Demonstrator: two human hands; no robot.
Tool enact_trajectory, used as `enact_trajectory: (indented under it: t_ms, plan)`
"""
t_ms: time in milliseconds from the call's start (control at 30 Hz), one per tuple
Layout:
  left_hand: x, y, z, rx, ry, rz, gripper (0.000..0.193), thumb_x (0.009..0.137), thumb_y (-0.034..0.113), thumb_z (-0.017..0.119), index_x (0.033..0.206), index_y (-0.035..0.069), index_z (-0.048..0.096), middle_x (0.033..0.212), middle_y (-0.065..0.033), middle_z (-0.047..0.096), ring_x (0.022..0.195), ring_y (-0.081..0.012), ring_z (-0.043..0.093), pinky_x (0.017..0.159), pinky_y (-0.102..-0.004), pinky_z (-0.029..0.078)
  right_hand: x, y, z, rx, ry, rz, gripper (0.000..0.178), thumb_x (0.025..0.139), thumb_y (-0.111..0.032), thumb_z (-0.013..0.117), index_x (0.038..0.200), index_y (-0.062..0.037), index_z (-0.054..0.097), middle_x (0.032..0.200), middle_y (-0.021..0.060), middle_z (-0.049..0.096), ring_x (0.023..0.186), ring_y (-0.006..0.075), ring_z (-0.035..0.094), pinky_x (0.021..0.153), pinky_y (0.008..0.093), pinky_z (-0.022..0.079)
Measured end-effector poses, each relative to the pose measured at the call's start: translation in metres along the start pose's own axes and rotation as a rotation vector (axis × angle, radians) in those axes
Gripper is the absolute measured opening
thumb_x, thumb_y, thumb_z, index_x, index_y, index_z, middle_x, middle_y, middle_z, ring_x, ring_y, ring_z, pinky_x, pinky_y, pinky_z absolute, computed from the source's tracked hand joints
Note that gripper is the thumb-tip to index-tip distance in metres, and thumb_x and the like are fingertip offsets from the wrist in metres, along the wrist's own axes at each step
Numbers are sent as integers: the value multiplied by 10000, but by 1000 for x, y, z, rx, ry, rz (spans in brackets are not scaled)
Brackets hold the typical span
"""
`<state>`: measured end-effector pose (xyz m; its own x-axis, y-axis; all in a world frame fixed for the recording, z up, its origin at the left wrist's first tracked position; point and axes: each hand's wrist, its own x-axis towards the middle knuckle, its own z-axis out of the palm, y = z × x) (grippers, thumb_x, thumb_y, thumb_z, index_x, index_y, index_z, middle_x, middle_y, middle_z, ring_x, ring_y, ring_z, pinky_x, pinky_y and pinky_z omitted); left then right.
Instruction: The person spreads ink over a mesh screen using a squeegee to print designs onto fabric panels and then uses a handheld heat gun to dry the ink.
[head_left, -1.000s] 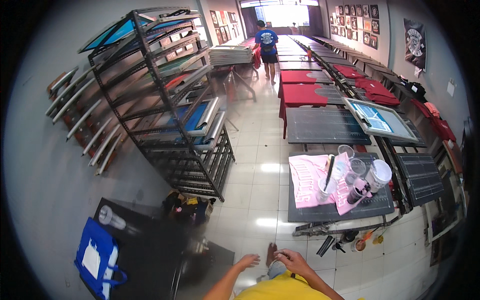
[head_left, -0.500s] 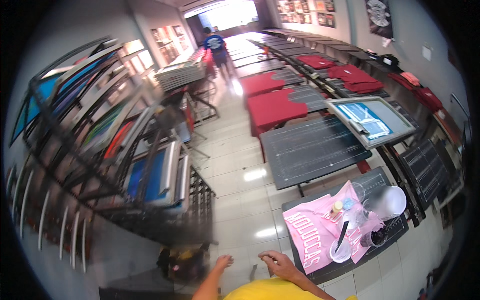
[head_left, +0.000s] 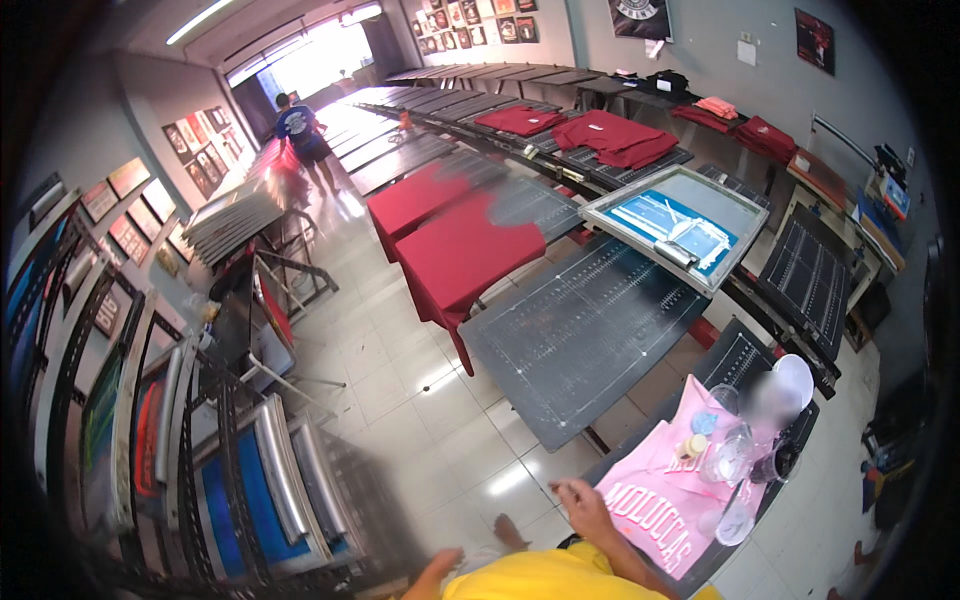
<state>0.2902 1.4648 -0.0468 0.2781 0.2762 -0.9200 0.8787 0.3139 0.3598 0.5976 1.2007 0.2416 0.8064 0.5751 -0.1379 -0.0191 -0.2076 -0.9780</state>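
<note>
Pink printed cloth [head_left: 650, 472] beside the right hand [head_left: 584, 508]
It lies just right of those loosely curled, parted fingers; the left hand's [head_left: 440, 567] grip I can't tell.

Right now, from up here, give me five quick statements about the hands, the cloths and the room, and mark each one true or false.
1. The pink printed cloth lies on the nearest dark board. True.
2. The right hand is clutching a squeegee. False: no object shows in its grasp, and it is near the pink printed cloth.
3. Red cloth is draped over boards beyond the nearest one. True.
4. The framed screen with the blue area lies on the floor. False: it rests up among the work boards.
5. The person in the blue shirt is at the far left of the red cloth. True.
</note>
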Motion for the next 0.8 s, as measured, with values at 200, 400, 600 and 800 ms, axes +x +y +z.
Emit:
enact_trajectory:
  t_ms: [200, 400, 600, 800]
  plan:
    - [38, 183, -83, -411, -113, 265, 519, 1038, 373, 356, 1383, 7, 485, 1395, -155, 543, 1286, -306, 510, 1062, -469, 408, 96, -55, 7, -107, 334, -135, 261, 1001, -206, 535, 1164, -37, 650, 1174, 153, 657, 1088, 253, 629, 886, 332, 488]
    - [20, 428, -96, -524, -334, 589, 530, 1060, 342, 308, 1433, -28, 381, 1458, -190, 465, 1340, -340, 456, 1117, -486, 366, 173, -85, -73, -56, 824, -204, 306, 1033, -244, 480, 1210, -39, 624, 1199, 115, 643, 1144, 226, 582, 995, 341, 426]
    - [-16, 656, -28, -310, -666, 741, 530, 1060, 358, 347, 1432, -20, 374, 1432, -208, 484, 1314, -320, 485, 1097, -453, 387, 244, -37, -224, -131, 1230, -94, 469, 1022, -376, 473, 1208, 33, 609, 1196, 175, 651, 1144, 285, 593, 989, 372, 426]
    - [-20, 838, 52, 50, -769, 770, 547, 1056, 354, 374, 1450, -26, 357, 1444, -199, 480, 1317, -300, 484, 1097, -425, 385, 318, -13, -340, -435, 1258, 423, 607, 988, -454, 464, 1178, 110, 578, 1176, 338, 611, 1146, 462, 581, 986, 473, 440]
